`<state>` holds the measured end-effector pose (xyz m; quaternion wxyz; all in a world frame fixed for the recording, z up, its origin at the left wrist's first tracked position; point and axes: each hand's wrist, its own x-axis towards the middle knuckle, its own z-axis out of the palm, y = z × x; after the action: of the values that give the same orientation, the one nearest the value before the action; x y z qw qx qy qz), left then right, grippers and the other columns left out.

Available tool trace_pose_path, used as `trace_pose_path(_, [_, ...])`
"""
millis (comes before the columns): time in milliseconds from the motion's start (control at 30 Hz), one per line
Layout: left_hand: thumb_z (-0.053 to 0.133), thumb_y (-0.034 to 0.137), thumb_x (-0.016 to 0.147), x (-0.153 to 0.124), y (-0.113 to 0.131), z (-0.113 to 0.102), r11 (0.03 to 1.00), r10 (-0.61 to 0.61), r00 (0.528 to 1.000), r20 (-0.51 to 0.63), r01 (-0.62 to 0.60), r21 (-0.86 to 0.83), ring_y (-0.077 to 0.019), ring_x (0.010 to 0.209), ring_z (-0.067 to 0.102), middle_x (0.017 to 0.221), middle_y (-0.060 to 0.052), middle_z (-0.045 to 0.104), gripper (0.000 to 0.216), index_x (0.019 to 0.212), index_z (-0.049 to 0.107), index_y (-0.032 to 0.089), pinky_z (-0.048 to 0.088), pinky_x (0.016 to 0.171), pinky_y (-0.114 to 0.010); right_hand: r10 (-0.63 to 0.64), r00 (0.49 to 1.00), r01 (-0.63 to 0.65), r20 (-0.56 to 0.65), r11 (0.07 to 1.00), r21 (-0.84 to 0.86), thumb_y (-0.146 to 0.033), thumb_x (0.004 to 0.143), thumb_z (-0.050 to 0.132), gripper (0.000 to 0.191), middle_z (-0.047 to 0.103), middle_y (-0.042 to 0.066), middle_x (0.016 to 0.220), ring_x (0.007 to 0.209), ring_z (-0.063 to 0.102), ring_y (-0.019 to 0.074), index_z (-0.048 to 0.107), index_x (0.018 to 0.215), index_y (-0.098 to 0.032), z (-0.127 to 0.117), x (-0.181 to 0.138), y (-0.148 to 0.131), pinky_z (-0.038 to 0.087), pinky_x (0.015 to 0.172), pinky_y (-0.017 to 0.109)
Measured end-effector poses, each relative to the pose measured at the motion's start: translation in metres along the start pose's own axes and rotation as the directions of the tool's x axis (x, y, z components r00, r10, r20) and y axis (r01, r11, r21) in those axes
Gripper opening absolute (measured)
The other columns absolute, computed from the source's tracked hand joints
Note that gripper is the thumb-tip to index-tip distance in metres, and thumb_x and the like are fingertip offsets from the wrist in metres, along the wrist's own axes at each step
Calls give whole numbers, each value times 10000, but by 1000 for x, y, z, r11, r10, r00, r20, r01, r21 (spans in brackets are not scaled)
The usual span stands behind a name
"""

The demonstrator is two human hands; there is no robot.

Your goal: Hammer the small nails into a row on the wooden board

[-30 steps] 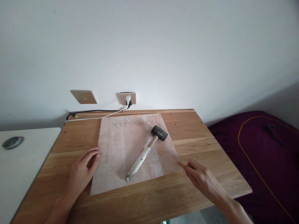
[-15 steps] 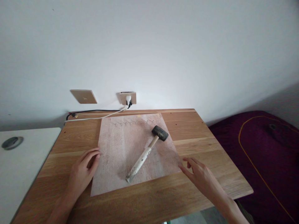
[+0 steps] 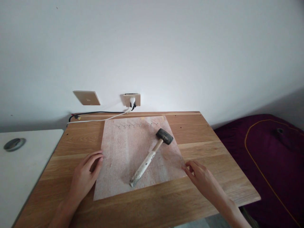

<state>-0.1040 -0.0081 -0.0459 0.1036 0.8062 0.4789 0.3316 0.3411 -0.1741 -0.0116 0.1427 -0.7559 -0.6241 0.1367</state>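
Note:
A thin pinkish-grey board [image 3: 116, 171] lies on the wooden table. Across it rests a rubber mallet [image 3: 143, 166], its black head to the far right and its paint-worn white handle toward me. Several small nails [image 3: 129, 125] stand in a row near the board's far edge. My left hand [image 3: 86, 172] holds the board's left edge between thumb and fingers. At the right edge, near the closer corner, my right hand [image 3: 199, 174] pinches the board, fingertips drawn together.
The wooden table [image 3: 204, 152] meets the wall at the back. A white and a black cable [image 3: 102, 120] run along its far left to a wall socket [image 3: 135, 99]. A white surface [image 3: 30, 171] adjoins on the left; a purple beanbag-like mass [image 3: 268, 164] fills the right.
My right hand's fingers have closed in on the board's right edge. My left hand stays at the left edge. The whole view has shifted slightly.

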Motion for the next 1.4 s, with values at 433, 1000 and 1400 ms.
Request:
trace_pose_path(433, [506,420,1035,-4,-3,1,1000,-14,1000,13,14,-5,-247,1019,750,1143,-69,764,253,1042,681,237,603,938,-403,17,999,-13,38,996,-93,-417,1064,394,340,695,54,797,684,694,233,609,870,-238,6,0,3,453,632,335])
trace_pose_path(1000, [493,413,1049,-2,-1,0,1000,18,1000,6,-18,7,-243,1014,749,1144,-76,760,258,1039,675,230,607,932,-404,216,956,-137,196,926,-352,-268,1046,483,234,764,93,991,870,756,267,689,965,-192,-12,10,-27,444,662,311])
trace_pose_path(1400, [486,401,1055,-2,0,0,999,33,999,7,-33,19,-233,1003,754,1132,-60,763,251,1047,678,238,607,913,-385,313,895,-110,319,846,-522,-190,1028,478,245,783,126,976,913,776,302,708,951,-159,-26,30,-56,372,607,300])
